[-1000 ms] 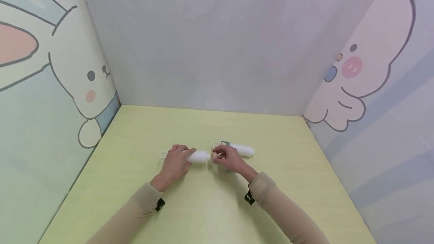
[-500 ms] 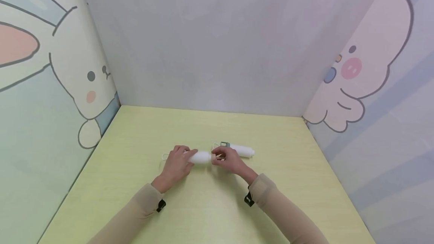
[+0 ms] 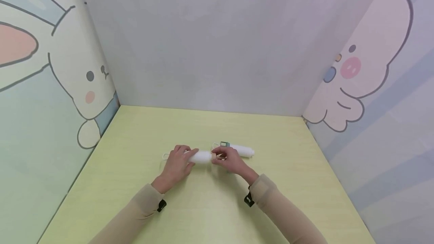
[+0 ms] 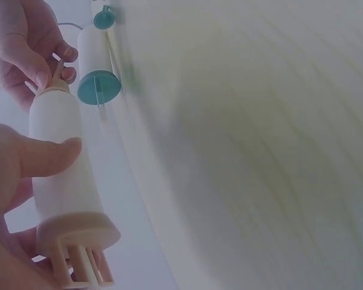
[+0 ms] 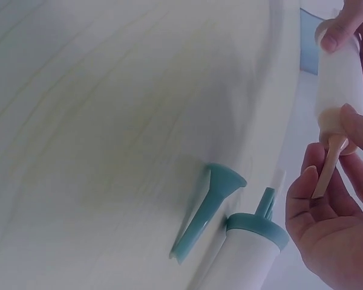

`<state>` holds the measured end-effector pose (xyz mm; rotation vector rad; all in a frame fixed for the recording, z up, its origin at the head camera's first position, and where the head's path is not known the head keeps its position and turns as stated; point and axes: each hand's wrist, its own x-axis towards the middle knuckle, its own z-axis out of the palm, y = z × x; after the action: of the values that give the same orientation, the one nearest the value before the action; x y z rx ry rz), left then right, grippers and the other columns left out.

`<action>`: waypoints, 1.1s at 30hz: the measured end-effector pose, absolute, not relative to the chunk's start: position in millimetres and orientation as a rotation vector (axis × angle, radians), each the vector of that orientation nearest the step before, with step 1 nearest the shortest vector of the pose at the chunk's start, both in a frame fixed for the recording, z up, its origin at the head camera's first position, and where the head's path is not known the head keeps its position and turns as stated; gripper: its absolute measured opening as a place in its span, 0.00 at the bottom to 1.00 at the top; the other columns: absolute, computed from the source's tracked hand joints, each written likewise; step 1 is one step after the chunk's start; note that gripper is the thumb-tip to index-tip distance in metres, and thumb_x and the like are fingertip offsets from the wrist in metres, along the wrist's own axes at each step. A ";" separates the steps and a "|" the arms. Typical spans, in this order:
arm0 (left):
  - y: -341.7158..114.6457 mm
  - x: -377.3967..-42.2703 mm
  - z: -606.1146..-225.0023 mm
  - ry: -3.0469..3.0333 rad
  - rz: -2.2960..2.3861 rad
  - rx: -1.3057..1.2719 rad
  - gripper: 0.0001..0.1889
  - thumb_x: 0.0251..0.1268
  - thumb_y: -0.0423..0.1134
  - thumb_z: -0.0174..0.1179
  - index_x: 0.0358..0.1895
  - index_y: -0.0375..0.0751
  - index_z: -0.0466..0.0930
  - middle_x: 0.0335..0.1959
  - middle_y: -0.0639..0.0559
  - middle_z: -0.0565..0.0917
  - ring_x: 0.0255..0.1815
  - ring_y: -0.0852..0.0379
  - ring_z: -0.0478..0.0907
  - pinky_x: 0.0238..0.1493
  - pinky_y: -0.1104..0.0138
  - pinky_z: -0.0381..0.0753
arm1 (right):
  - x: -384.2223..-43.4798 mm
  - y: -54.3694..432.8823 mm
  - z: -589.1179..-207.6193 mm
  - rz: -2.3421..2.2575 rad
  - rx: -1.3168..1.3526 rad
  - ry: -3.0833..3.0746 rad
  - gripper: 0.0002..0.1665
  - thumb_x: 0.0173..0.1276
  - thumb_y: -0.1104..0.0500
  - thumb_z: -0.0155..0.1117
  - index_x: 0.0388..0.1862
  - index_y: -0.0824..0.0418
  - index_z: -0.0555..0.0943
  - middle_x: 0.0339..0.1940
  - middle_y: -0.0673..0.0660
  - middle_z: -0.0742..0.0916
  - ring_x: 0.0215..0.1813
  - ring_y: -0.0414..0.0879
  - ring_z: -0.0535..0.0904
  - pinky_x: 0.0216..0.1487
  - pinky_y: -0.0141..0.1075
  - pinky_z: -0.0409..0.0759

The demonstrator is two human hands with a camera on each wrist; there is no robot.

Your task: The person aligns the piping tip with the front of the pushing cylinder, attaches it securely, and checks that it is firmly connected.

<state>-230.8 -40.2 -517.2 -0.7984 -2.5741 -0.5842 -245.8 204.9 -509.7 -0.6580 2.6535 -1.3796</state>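
Observation:
My left hand [image 3: 174, 165] grips a white plastic bottle [image 3: 200, 156] lying across the table, its thumb along the side in the left wrist view. A beige end piece [image 4: 78, 232] with open prongs sits on the bottle's near end in that view. At the opposite end my right hand [image 3: 230, 159] pinches a small beige cap [image 5: 334, 136] with a long grooved stem, its thumb and fingers around it. The cap meets the bottle's mouth. A thin white loop [image 3: 165, 156] shows past my left hand.
Behind my right hand lies a second white bottle [image 3: 241, 150] with a teal end piece [image 5: 257, 228]. A loose teal cap [image 5: 209, 208] with a grooved stem rests beside it. Grey and cartoon-printed walls [image 3: 203, 48] border the yellow tabletop [image 3: 203, 210].
The gap between the bottle's mouth and the beige cap has closed. My left hand has shifted slightly right with the bottle; my right hand has stayed nearly in place.

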 end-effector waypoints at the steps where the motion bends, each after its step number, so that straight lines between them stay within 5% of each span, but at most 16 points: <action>1: -40.0 -230.9 -517.1 -2.578 -0.584 -0.798 0.26 0.46 0.36 0.73 0.54 0.47 0.81 0.44 0.45 0.78 0.47 0.43 0.70 0.39 0.53 0.73 | -245.8 205.0 -509.3 -1.380 -0.652 2.650 0.17 0.60 0.60 0.71 0.49 0.60 0.82 0.45 0.52 0.85 0.41 0.42 0.82 0.40 0.33 0.79; 19: -38.9 -235.2 -516.8 -2.547 -0.606 -0.821 0.26 0.46 0.37 0.74 0.53 0.46 0.81 0.43 0.44 0.78 0.47 0.42 0.71 0.39 0.51 0.73 | -246.3 207.3 -509.8 -1.492 -0.705 2.618 0.18 0.60 0.61 0.71 0.49 0.64 0.82 0.45 0.58 0.85 0.42 0.52 0.83 0.40 0.42 0.80; 33: -38.9 -232.8 -515.7 -2.625 -0.575 -0.867 0.25 0.52 0.41 0.71 0.56 0.45 0.79 0.42 0.45 0.78 0.44 0.44 0.72 0.38 0.53 0.74 | -243.4 207.6 -510.9 -1.458 -0.660 2.661 0.18 0.57 0.63 0.73 0.47 0.62 0.82 0.45 0.56 0.85 0.42 0.46 0.84 0.41 0.34 0.80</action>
<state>-232.8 -38.9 -515.7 -0.8672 -2.6253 -0.5754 -243.4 207.6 -510.9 -0.6599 2.6607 -1.4582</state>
